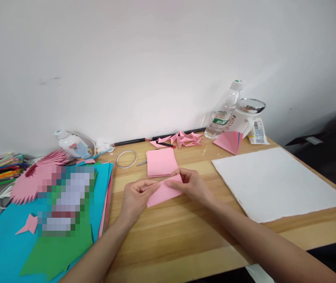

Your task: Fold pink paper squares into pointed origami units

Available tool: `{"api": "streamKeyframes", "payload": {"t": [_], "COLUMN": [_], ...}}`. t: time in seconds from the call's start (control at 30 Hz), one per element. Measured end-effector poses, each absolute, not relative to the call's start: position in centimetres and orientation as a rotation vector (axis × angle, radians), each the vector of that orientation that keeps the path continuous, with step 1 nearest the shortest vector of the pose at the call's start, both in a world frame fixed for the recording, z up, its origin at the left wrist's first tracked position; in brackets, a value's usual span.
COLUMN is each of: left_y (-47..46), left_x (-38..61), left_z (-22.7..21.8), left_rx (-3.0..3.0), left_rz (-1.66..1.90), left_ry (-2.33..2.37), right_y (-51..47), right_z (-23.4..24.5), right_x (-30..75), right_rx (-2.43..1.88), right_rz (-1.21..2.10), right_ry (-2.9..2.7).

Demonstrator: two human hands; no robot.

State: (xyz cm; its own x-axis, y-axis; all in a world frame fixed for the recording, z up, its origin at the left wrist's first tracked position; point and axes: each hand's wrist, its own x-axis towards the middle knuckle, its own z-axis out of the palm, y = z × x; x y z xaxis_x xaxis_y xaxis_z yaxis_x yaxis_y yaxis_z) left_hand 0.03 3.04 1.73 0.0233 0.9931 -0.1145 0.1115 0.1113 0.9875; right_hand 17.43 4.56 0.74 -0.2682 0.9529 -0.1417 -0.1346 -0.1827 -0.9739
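A pink sheet of paper (165, 192), folded into a rectangle, is held just above the wooden table between my two hands. My left hand (138, 196) pinches its left end, thumb on top and fingers behind. At the upper right end my right hand (193, 185) grips it the same way, the thumb lying across the front face. Right behind them lies a stack of square pink paper (161, 161). Small scissors (142, 162) poke out at the stack's left side, partly hidden, beside a roll of tape (126, 159).
Folded pink pieces (185, 139) and pens (131, 142) lie along the wall. A water bottle (223, 110) and a mug (246, 118) stand at the back right. A white board (280, 184) covers the right side. Blue paper (5, 232) and green paper (64, 251) spread on the left.
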Motion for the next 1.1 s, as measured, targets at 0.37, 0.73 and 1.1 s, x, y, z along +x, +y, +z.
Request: {"api": "streamKeyframes", "payload": {"t": [0.37,0.73,1.1], "left_y": [3.18,2.96,2.68], "left_x": [0.1,0.3,0.52], "left_z": [2.41,2.31,2.38], "left_rx": [1.23,1.276,1.215], "left_rz": [0.945,0.825,0.847], "left_ry": [1.289,1.285,1.298], "right_y": [4.65,4.5,4.45], "right_z": [0.89,0.98,0.7], "right_x": [17.55,17.42,17.48], "right_rx": [-1.074,-1.058,-1.082], "right_rz": [1.521,1.576,1.562], "right_ry": [-1.146,-1.193,-1.141]}}
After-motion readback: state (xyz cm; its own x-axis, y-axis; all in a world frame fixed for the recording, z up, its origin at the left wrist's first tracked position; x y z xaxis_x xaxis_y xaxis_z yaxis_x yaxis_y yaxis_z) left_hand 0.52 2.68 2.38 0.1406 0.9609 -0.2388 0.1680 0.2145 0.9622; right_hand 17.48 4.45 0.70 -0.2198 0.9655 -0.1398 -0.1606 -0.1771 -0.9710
